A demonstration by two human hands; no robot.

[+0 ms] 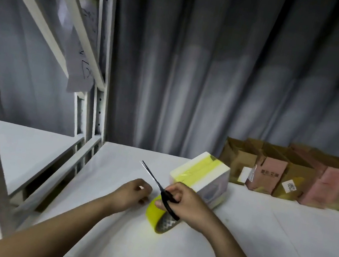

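My right hand [187, 204] grips black-handled scissors [155, 181], blades closed and pointing up and left. Under that hand a roll of yellow tape [154, 215] stands on edge on the white shelf [256, 245]; whether the fingers also hold the roll is unclear. Just behind it sits a white box [203, 175] with a strip of yellow tape across its top. My left hand [132, 194] hovers left of the roll, fingers curled inward, thumb and fingertips close together; anything pinched there is too small to see.
Several brown and pink cardboard boxes [291, 179] line the back right against a grey curtain [219, 69]. A white metal rack upright [98, 104] and a lower shelf [24, 148] stand at left, with a paper sheet [82, 63] hanging from the frame.
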